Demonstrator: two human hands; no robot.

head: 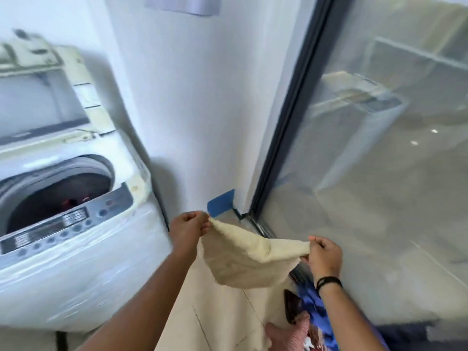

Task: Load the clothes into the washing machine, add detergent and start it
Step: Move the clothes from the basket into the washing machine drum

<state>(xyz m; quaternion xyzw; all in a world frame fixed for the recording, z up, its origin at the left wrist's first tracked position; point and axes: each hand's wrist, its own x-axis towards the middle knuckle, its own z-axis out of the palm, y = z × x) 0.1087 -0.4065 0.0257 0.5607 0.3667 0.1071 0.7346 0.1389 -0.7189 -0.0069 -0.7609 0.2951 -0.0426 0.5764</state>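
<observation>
Cloth (243, 259) cream, stretched between left hand (188, 228) and right hand (323, 257), both pinching corners, washer (76, 249) lid up, clothes pile (311, 325) on floor.

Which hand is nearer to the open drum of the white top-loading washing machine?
Left. The left hand is just right of the white top-loading washing machine, beside its control panel; the right hand is farther right, near the glass door.
</observation>
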